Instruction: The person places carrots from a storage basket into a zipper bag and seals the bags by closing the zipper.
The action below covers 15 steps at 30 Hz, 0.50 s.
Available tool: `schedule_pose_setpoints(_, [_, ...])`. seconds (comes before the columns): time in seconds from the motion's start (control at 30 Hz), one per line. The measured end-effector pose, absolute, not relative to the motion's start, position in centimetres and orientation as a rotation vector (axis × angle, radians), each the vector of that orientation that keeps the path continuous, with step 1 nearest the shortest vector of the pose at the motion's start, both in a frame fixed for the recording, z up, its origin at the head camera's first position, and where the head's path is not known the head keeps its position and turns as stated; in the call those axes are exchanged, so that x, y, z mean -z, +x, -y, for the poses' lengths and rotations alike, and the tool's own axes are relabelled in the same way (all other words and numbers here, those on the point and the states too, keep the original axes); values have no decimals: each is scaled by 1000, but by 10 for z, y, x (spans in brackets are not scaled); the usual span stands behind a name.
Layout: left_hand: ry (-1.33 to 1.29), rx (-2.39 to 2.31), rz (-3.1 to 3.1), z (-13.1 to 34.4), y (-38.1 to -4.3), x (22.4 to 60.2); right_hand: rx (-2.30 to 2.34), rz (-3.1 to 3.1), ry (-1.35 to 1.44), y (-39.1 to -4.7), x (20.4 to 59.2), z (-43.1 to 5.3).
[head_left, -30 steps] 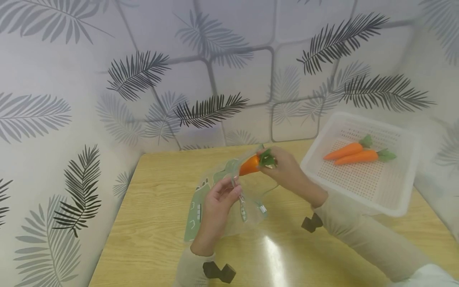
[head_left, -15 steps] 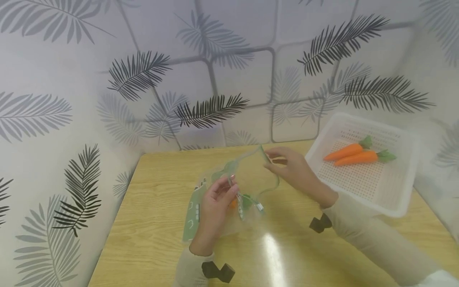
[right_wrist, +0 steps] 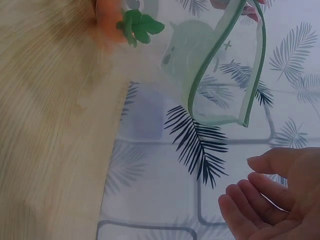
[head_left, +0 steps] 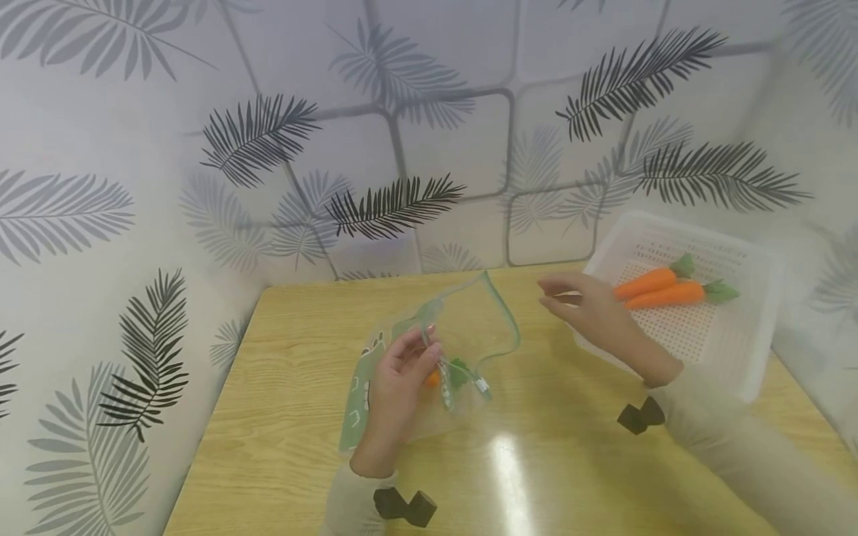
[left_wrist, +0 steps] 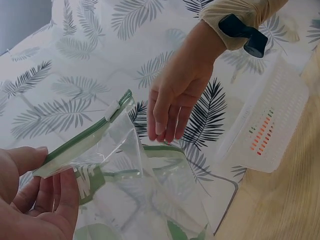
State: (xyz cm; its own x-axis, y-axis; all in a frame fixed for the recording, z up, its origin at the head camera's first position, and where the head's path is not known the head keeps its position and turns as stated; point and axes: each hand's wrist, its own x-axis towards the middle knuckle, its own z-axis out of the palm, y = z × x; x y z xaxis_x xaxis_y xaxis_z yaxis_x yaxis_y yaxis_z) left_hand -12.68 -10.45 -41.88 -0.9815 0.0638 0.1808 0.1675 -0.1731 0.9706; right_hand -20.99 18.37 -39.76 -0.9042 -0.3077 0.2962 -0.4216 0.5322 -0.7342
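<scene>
My left hand (head_left: 398,372) pinches the rim of a clear zip bag (head_left: 479,316) with green edging and a green printed figure, thumb against fingers. The bag's mouth gapes toward the right. Inside it lies a carrot with green leaves (head_left: 459,374), its orange body partly hidden behind the left hand; the right wrist view shows its leafy top (right_wrist: 139,27) through the plastic. My right hand (head_left: 593,309) is in the air between bag and basket, holding nothing, its fingers relaxed. Two carrots (head_left: 663,296) lie in the white basket (head_left: 710,357), partly behind the right hand.
The white perforated basket stands at the table's right, near the back wall. A wooden table (head_left: 268,447) lies under everything. Leaf-patterned wall covering (head_left: 375,149) rises behind its back edge. A small slider (head_left: 482,385) sits at the bag's edge.
The carrot has gone from the right hand down into the bag. After touching the bag's rim, the right hand has let go and moved right toward the basket. The left hand keeps its grip.
</scene>
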Motion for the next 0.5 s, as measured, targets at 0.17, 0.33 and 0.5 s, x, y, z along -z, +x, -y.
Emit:
schedule_pose_setpoints(0.17, [-281, 2335, 1977, 105, -126, 417, -1259, 2678, 610, -212, 393, -206])
schedule_pose_setpoints(0.33, [-289, 2369, 1944, 104, -125, 416, -1169, 2704, 574, -214, 381, -227])
schedule_pose_setpoints(0.5, [-308, 2397, 1903, 104, -123, 414, -1124, 2775, 463, -219, 370, -250])
